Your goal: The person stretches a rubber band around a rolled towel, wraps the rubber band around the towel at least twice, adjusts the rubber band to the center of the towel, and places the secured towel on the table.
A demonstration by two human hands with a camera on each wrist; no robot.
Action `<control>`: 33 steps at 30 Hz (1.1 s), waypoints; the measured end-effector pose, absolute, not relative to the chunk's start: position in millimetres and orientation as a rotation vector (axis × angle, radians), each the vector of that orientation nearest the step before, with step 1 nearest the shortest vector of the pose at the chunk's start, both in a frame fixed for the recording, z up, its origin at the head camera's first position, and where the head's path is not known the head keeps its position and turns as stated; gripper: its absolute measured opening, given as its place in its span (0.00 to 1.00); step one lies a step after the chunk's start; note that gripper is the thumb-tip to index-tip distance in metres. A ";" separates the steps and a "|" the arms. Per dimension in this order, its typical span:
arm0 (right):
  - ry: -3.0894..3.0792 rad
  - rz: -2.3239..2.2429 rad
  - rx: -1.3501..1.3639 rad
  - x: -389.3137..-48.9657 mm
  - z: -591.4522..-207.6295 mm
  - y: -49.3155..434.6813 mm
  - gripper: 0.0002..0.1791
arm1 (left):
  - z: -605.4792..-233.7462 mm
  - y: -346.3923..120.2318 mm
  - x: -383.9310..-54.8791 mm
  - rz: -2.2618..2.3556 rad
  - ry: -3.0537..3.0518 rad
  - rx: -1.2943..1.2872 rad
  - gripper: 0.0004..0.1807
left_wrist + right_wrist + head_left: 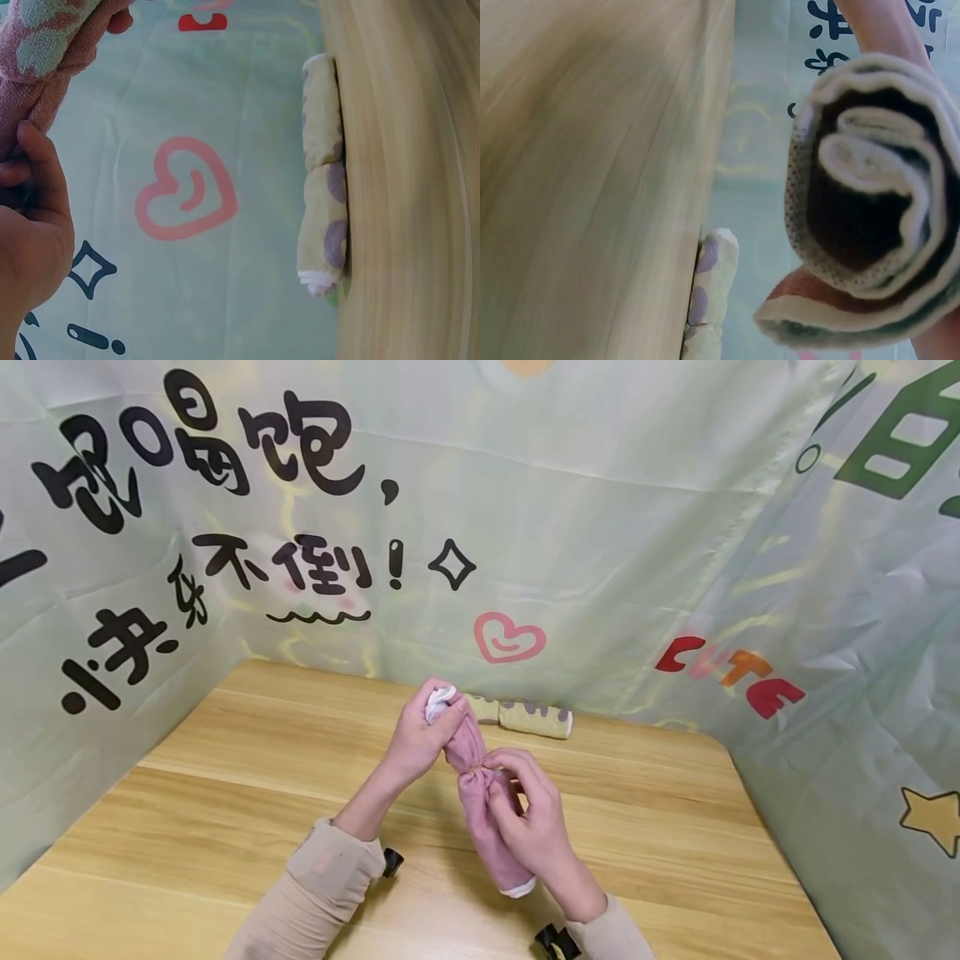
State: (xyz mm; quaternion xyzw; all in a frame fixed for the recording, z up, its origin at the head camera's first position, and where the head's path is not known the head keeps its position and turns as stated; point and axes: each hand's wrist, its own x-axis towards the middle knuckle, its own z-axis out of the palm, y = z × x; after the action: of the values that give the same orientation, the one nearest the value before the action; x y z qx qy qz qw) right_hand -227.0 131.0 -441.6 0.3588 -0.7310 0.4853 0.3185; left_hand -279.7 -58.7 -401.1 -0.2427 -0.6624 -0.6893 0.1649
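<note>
A rolled pink towel with white edges is held above the table, cinched at its middle by a thin band. My left hand grips its upper end, the thumb lying over the roll. At the cinched middle, the thumb and fingers of my right hand pinch at the band. Pale green patches show on the towel in the left wrist view, where part of my left hand appears. The right wrist view looks into the coiled end of the towel; the right fingers are hidden there.
A yellow rolled towel with purple spots, also narrowed at its middle, lies at the back edge of the wooden table. Printed cloth hangs behind and at both sides.
</note>
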 end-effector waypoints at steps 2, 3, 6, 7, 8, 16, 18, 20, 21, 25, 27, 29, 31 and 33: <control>-1.915 1.260 0.948 -227.1 -441.2 131.3 0.19 | -401.2 -57.9 -279.1 -1.960 -1.882 -0.675 0.06; -1.910 1.251 0.954 -227.3 -441.0 131.4 0.19 | -401.3 -57.4 -279.0 -1.955 -1.882 -0.665 0.06; -1.889 1.229 0.973 -228.0 -440.8 131.3 0.19 | -401.9 -55.2 -278.5 -1.960 -1.880 -0.647 0.06; -1.885 1.225 0.976 -228.2 -441.0 131.4 0.19 | -402.1 -54.1 -278.2 -1.966 -1.881 -0.644 0.06; -1.882 1.226 0.978 -228.3 -441.4 131.5 0.19 | -402.6 -52.9 -278.0 -1.972 -1.884 -0.641 0.06; -1.919 1.261 0.982 -227.6 -445.0 130.2 0.17 | -405.5 -41.5 -275.6 -2.001 -1.871 -0.519 0.05; -1.928 1.259 0.990 -227.8 -446.0 129.4 0.15 | -406.1 -39.8 -275.3 -2.011 -1.866 -0.503 0.05; -1.933 1.249 0.987 -227.7 -446.7 128.6 0.15 | -406.6 -38.6 -274.8 -2.031 -1.864 -0.507 0.05; -1.934 1.244 0.987 -227.6 -446.9 128.2 0.15 | -406.9 -38.3 -274.4 -2.046 -1.862 -0.518 0.05; -1.937 1.223 0.989 -226.7 -447.5 126.5 0.15 | -407.2 -37.6 -272.0 -2.095 -1.863 -0.574 0.06; -1.939 1.212 0.986 -226.2 -447.8 125.9 0.15 | -407.5 -37.5 -271.7 -2.105 -1.870 -0.583 0.05; -1.937 1.204 0.981 -226.0 -448.2 125.4 0.15 | -407.3 -37.7 -272.5 -2.085 -1.884 -0.555 0.05; -1.933 1.193 0.981 -226.1 -448.4 124.9 0.14 | -406.7 -38.2 -273.3 -2.048 -1.897 -0.510 0.05; -1.927 1.177 0.987 -226.0 -448.5 124.2 0.13 | -405.9 -39.0 -274.3 -2.008 -1.905 -0.463 0.05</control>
State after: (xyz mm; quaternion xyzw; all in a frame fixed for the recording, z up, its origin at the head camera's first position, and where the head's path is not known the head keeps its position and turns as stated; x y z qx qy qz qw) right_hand -226.0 124.2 -448.5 0.3776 -0.7376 0.4506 0.3322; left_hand -274.3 -39.0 -405.9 -0.1626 -0.6694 -0.7054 0.1668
